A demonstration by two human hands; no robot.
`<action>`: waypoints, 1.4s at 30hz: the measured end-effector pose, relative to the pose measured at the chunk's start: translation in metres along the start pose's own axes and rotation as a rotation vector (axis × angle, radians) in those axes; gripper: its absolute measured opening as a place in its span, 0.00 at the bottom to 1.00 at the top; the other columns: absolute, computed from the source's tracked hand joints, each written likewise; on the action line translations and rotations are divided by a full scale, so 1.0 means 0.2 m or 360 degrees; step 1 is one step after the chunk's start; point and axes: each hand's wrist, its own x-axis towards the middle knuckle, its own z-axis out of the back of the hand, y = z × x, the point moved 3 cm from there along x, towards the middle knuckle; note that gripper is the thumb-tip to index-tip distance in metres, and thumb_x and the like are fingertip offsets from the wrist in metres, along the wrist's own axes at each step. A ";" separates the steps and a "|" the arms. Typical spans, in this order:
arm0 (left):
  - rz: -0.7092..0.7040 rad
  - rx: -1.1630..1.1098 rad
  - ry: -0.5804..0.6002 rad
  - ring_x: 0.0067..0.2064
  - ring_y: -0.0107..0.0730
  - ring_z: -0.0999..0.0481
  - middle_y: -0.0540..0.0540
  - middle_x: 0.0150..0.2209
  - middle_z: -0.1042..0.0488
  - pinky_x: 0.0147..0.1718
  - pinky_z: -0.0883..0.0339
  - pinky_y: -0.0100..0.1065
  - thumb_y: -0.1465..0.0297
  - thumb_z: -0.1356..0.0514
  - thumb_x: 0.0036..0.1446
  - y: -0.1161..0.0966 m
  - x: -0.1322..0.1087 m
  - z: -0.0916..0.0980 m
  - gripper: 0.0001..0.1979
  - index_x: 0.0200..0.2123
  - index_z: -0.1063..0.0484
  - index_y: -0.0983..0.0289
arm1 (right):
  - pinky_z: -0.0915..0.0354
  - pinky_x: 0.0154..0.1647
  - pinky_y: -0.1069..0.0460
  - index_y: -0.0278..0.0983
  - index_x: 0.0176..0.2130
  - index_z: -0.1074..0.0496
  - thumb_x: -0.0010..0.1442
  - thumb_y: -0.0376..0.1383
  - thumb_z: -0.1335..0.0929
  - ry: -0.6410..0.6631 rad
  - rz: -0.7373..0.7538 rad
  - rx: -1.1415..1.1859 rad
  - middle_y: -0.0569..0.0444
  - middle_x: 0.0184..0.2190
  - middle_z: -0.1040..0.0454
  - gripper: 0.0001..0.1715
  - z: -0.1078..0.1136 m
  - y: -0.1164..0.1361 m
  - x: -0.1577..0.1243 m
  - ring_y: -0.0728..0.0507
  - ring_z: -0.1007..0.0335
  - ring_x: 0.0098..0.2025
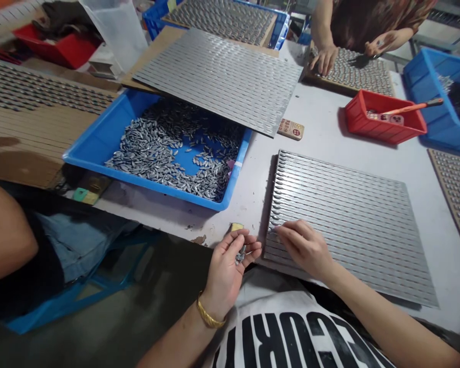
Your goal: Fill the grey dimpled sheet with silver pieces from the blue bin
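Note:
My left hand (230,263) is cupped at the table's near edge, fingers curled round a small bunch of silver metal pieces (240,254). My right hand (302,245) rests on the near left corner of a grey ribbed board (360,220), fingertips pinched together against its rows; what they pinch is too small to make out. A blue tray (99,143) to the left holds a heap of the same silver pieces (157,148).
A second ribbed board (222,76) lies tilted over the blue tray's far side. A red bin (383,120) with an orange-handled tool, blue crates (440,102) and another person's hands (325,59) on a filled board are across the table. A seated person's leg is at left.

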 end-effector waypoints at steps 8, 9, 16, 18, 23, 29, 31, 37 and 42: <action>-0.0012 -0.0001 -0.0012 0.39 0.34 0.22 0.56 0.36 0.24 0.43 0.27 0.38 0.70 0.38 0.57 0.00 0.01 0.01 0.09 0.40 0.25 0.66 | 0.34 0.35 0.50 0.38 0.47 0.26 0.64 0.28 0.37 0.0036 -0.0049 -0.0211 0.49 0.38 0.26 0.15 -0.03 -0.10 0.07 0.43 0.32 0.39; -0.0017 -0.0001 -0.0016 0.39 0.34 0.22 0.56 0.36 0.24 0.43 0.27 0.38 0.70 0.38 0.57 0.00 0.01 0.01 0.08 0.40 0.25 0.66 | 0.34 0.35 0.51 0.38 0.47 0.26 0.64 0.27 0.37 0.0050 -0.0032 -0.0217 0.49 0.38 0.26 0.16 -0.04 -0.10 0.07 0.44 0.32 0.39; -0.0002 -0.0067 -0.0028 0.40 0.37 0.21 0.60 0.38 0.22 0.46 0.27 0.41 0.70 0.40 0.57 0.00 0.02 0.01 0.11 0.43 0.26 0.68 | 0.35 0.33 0.51 0.36 0.49 0.27 0.62 0.24 0.38 0.0184 0.0158 -0.0359 0.48 0.39 0.25 0.19 -0.04 -0.11 0.08 0.43 0.32 0.39; 0.0007 -0.0062 -0.0025 0.40 0.38 0.21 0.61 0.39 0.21 0.46 0.27 0.41 0.71 0.40 0.57 0.00 0.02 0.01 0.12 0.45 0.27 0.68 | 0.35 0.33 0.50 0.36 0.49 0.27 0.61 0.24 0.38 0.0212 0.0175 -0.0351 0.47 0.39 0.26 0.20 -0.04 -0.12 0.08 0.43 0.32 0.39; 0.0008 0.0018 0.0022 0.40 0.38 0.21 0.61 0.39 0.21 0.45 0.28 0.42 0.70 0.38 0.56 0.01 0.01 -0.01 0.10 0.42 0.30 0.65 | 0.33 0.34 0.50 0.36 0.50 0.28 0.61 0.24 0.38 0.0245 0.0197 -0.0331 0.47 0.39 0.26 0.20 -0.03 -0.13 0.08 0.43 0.32 0.41; 0.0009 0.0179 0.0064 0.32 0.31 0.24 0.56 0.31 0.23 0.37 0.28 0.36 0.68 0.34 0.52 0.03 0.01 -0.01 0.12 0.39 0.26 0.67 | 0.31 0.36 0.50 0.37 0.49 0.28 0.63 0.25 0.39 0.0243 0.0190 -0.0265 0.47 0.38 0.26 0.19 -0.03 -0.14 0.09 0.43 0.31 0.40; -0.0030 0.0220 0.0072 0.30 0.27 0.27 0.54 0.29 0.25 0.34 0.29 0.33 0.68 0.33 0.51 0.03 0.02 -0.01 0.12 0.39 0.25 0.67 | 0.31 0.36 0.50 0.38 0.49 0.29 0.64 0.27 0.38 0.0196 0.0149 -0.0240 0.47 0.38 0.25 0.17 -0.01 -0.13 0.10 0.43 0.30 0.40; -0.0093 0.0297 0.0097 0.31 0.28 0.27 0.54 0.30 0.25 0.32 0.30 0.32 0.69 0.32 0.50 0.07 0.02 -0.02 0.11 0.36 0.27 0.66 | 0.31 0.34 0.51 0.39 0.49 0.29 0.65 0.32 0.36 0.0105 -0.0111 0.0488 0.48 0.40 0.25 0.13 0.06 0.06 0.10 0.45 0.28 0.39; -0.0157 0.0420 0.0174 0.30 0.28 0.27 0.51 0.30 0.27 0.32 0.30 0.32 0.68 0.32 0.48 0.10 0.00 -0.04 0.10 0.32 0.27 0.66 | 0.31 0.29 0.54 0.38 0.40 0.26 0.64 0.38 0.35 0.0261 -0.0455 0.1028 0.52 0.32 0.24 0.08 0.07 0.19 0.09 0.48 0.28 0.32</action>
